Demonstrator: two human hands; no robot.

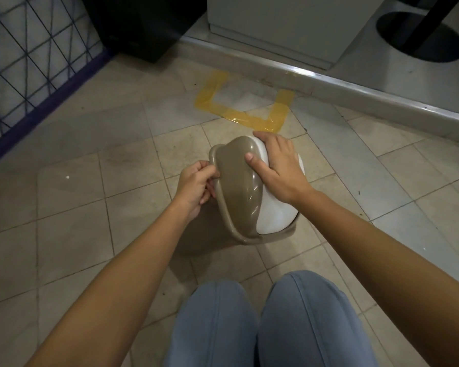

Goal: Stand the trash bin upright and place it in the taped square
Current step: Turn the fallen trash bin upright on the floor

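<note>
1. Wire grid panel with a purple frame, far left, standing on the tiled floor.
2. Left hand: grip closed, fingers curled around the taupe rim on the left edge of the trash bin.
3. Bin at centre, between both hands, seen from above; whether its base touches the floor cannot be told. White swing flap on its right half.
4. Right hand: laid flat over the flap, thumb on the taupe lid, pressing rather than pinching.
5. Taped square, yellow, lies beyond the bin, near the raised step; bin is outside it.
</note>
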